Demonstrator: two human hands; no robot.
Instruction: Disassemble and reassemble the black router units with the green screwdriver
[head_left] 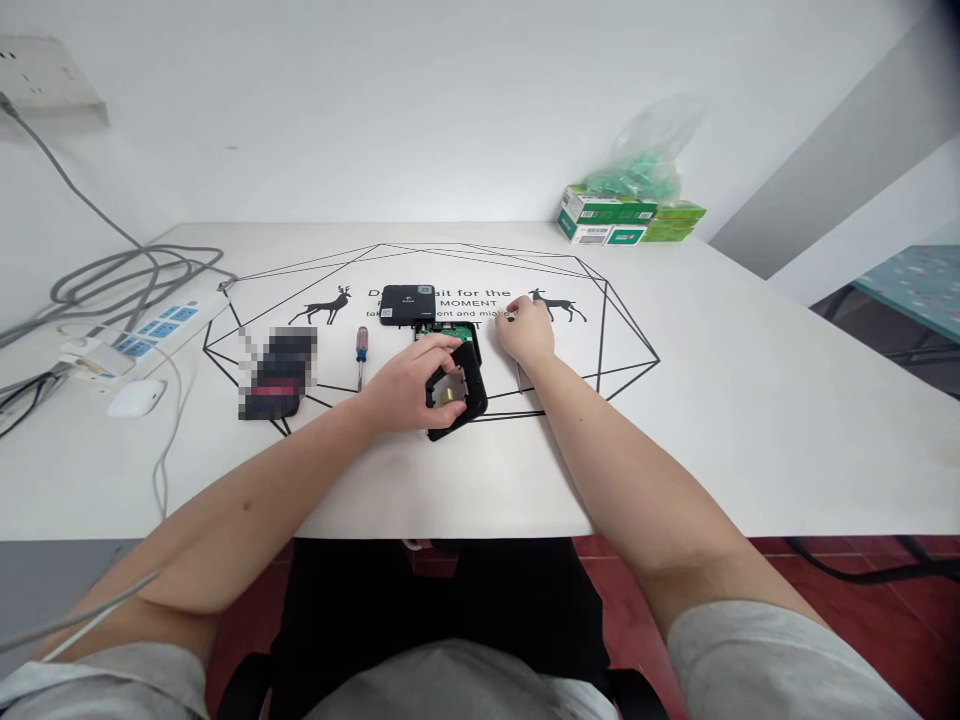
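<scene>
My left hand (pixel 405 387) grips a black plastic casing (pixel 474 392) by its edges, thumb and fingers apart across it. A silvery plate with a small yellowish part shows inside it. Just behind lies an open black device with a green circuit board (pixel 450 333), partly covered by the casing and my fingers. A flat black box (pixel 407 304) with small labels touches its far side. My right hand (pixel 527 332) rests on the table to the right, fingers curled together; what they hold, if anything, is hidden. A thin metal rod (pixel 519 378) shows beneath that hand.
A screwdriver (pixel 361 345) with a red and blue handle lies left of the casing. Further left are a blurred-out dark object (pixel 277 374), a white mouse (pixel 137 398), and a power strip (pixel 161 335) with cables. Green-and-white boxes (pixel 607 215) stand at the back right.
</scene>
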